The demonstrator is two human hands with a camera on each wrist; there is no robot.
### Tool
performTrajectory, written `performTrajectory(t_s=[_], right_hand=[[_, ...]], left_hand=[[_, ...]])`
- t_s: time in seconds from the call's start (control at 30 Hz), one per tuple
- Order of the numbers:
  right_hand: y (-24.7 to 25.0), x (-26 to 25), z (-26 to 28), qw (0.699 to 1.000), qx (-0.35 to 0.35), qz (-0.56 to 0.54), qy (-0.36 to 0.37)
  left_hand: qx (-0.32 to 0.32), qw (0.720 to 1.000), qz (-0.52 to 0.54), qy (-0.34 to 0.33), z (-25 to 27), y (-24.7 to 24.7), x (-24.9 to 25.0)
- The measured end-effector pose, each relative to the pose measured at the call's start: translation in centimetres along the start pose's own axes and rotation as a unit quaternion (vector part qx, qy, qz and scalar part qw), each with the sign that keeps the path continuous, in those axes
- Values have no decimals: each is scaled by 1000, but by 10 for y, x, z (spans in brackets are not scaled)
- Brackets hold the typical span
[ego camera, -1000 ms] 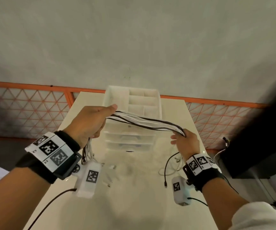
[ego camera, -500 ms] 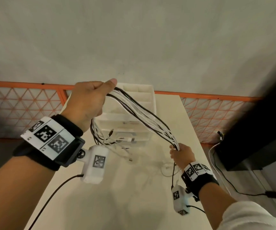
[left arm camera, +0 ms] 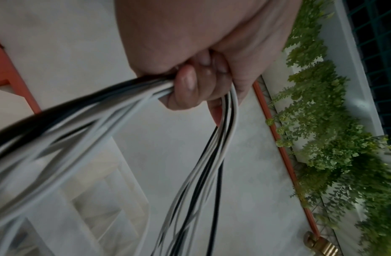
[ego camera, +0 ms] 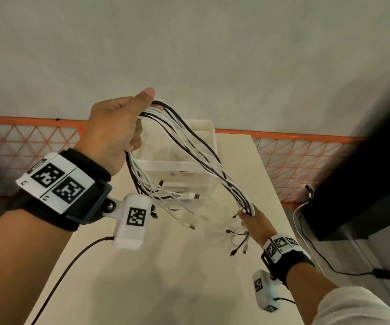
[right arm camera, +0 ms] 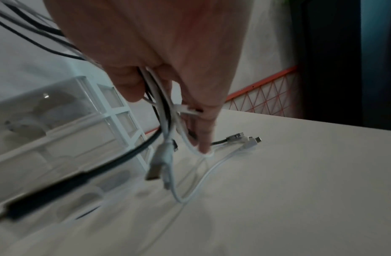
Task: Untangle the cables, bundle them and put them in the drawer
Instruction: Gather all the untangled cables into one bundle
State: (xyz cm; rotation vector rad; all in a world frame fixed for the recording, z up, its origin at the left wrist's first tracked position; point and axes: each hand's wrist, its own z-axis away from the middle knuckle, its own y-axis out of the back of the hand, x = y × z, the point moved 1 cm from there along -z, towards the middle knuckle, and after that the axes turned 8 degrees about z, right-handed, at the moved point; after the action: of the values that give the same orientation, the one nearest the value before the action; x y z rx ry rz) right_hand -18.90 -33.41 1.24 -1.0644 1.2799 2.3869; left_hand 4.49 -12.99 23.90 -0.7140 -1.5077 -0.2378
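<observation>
A bundle of black and white cables (ego camera: 198,148) slopes from upper left down to lower right above the table. My left hand (ego camera: 116,127) is raised high and grips one end of the cables (left arm camera: 124,93), fingers curled round them. Loose plug ends (ego camera: 189,198) dangle below that hand. My right hand (ego camera: 252,219) is low near the table's right side and pinches the other end of the cables (right arm camera: 163,110); their plugs (right arm camera: 244,140) trail onto the tabletop. A clear plastic drawer unit (ego camera: 203,165) stands behind the cables, also seen in the right wrist view (right arm camera: 58,121).
The cream table (ego camera: 165,277) ends at a right edge close to my right hand. An orange mesh fence (ego camera: 306,156) runs behind it. A dark cabinet (ego camera: 365,172) stands at right with black cords (ego camera: 330,261) on the floor. Green plants (left arm camera: 332,138) line the fence.
My left hand has risen and moved up away from the drawer unit, while my right hand has dropped towards the table; the cable bundle went from nearly level to steeply sloped.
</observation>
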Motion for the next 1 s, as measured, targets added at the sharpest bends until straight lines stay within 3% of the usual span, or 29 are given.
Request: performTrajectory(t_s=[0.07, 0.13, 0.27, 0.4, 0.53, 0.73, 0.83, 1.0], right_hand=[[1, 2, -3, 997, 23, -75, -15], [1, 2, -5, 996, 46, -77, -14], [4, 5, 0, 987, 92, 128, -16], [-1, 12, 1, 967, 41, 242, -61], [-4, 17, -1, 976, 1, 189, -112], [3, 11, 2, 985, 44, 166, -22], [12, -14, 8, 984, 8, 177, 12], [40, -113, 52, 971, 32, 96, 214]], left_hand=[[3, 1000, -5, 5, -1, 1, -1], [7, 1000, -5, 0, -1, 3, -2], [2, 1000, 8, -17, 2, -1, 2], [-22, 1000, 6, -4, 5, -7, 0], [-27, 1000, 4, 13, 9, -10, -9], [-36, 999, 0, 21, 12, -12, -9], [-51, 998, -15, 25, 15, -15, -6], [-122, 988, -95, 27, 24, -28, -2]])
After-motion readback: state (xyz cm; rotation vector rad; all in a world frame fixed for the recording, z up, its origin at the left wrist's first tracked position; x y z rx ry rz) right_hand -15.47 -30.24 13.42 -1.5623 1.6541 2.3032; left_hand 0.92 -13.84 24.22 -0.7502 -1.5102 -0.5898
